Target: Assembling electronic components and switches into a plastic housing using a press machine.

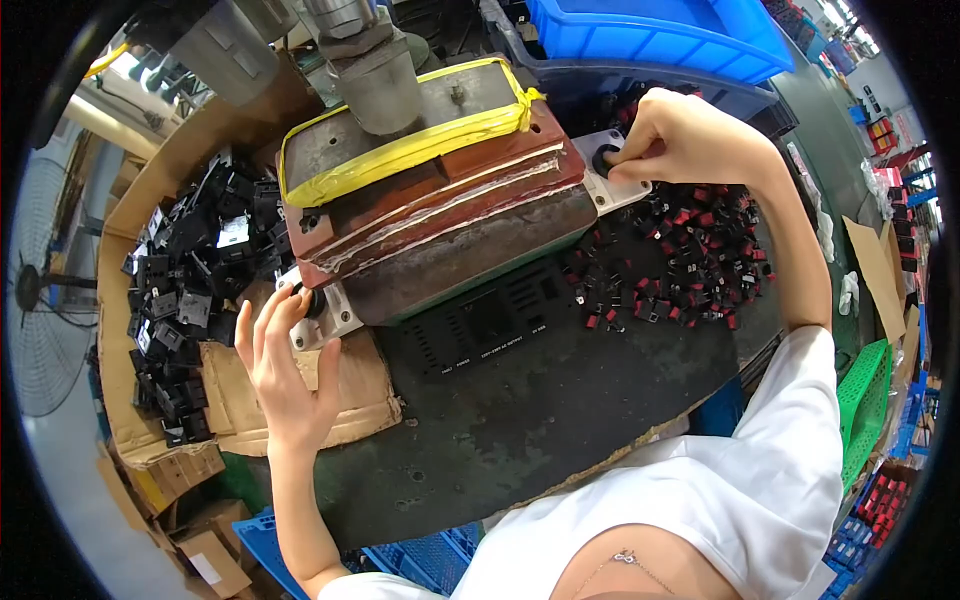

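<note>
My left hand (280, 375) has its fingers spread. Its fingertips reach a round black push button (316, 303) on a small white box (340, 318) at the press's left side. At the far right, the curled fingers of my right hand (690, 138) close over a second black push button (604, 158) on another white box (622, 192). Between both hands stands the press block (440, 205), layered reddish-brown and grey, with yellow tape round its top plate. Just in front of the block lies a black slotted panel (490, 318), partly hidden under it.
A cardboard box (125, 400) full of black plastic housings (185, 290) stands at left. Many small black-and-red parts (690, 260) lie heaped on the dark bench (500, 435) at right. Blue bins (660, 40) stand behind, a green basket (865, 405) at far right, a fan (40, 285) at far left.
</note>
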Tool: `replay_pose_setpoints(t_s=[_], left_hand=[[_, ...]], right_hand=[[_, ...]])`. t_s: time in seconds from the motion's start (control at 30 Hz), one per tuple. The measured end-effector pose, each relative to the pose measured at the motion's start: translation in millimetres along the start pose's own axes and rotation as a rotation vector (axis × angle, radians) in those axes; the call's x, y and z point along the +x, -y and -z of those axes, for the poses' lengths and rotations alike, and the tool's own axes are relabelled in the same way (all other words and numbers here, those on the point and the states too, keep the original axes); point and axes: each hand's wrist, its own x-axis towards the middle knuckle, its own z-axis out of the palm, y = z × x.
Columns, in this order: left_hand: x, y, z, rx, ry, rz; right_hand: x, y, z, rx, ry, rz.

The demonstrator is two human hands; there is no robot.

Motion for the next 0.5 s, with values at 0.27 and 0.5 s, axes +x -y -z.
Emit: replay_pose_setpoints(t_s=[0.27,0.5], left_hand=[[3.8,9.3,18.9,-0.362,-0.415,0.085],[-1.4,9.1,20.6,-0.375,-0.558,0.101]], right_hand=[[-1.8,-3.5,-3.6,-0.001,-0.049,0.018],[-2.9,-6.3,-3.5,0.044,-0.023,0.036]])
